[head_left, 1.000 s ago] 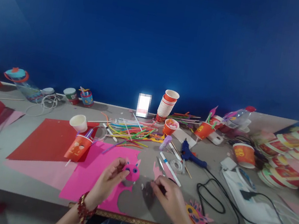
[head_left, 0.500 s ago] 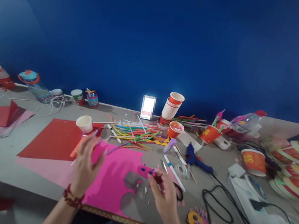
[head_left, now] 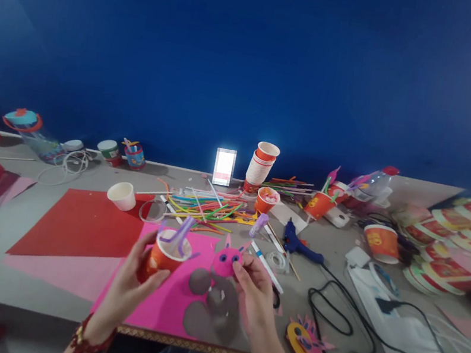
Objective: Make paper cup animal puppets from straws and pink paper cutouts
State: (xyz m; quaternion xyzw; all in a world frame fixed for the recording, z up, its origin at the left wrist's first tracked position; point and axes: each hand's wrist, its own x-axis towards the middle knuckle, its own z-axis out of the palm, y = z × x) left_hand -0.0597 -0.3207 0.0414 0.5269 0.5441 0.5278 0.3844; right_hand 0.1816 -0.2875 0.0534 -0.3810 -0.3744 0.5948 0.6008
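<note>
My left hand (head_left: 132, 280) is wrapped round a red paper cup (head_left: 161, 257) with a white inside, held above the pink sheet. Bent purple straws or strips (head_left: 179, 236) stick up out of that cup. Between thumb and fingers, my right hand (head_left: 255, 288) pinches a round pink paper face (head_left: 225, 260) with two dark eyes and pointed ears, turned toward me. The cup and the face are side by side, a small gap apart. Beneath them lies the bright pink sheet (head_left: 141, 305), round pieces cut from its right side.
Red paper (head_left: 69, 221) and a white cup (head_left: 122, 196) lie to the left. Several coloured sticks (head_left: 207, 208) are heaped behind. On the right are a blue glue gun (head_left: 297, 240), its black cable (head_left: 329, 319), a white power strip (head_left: 386, 328) and a yellow-pink paper figure (head_left: 309, 345).
My left hand, open before, has taken hold of the red cup, lifted it and brought it rightward. The pink face has turned more toward me. The view has shifted slightly to the right.
</note>
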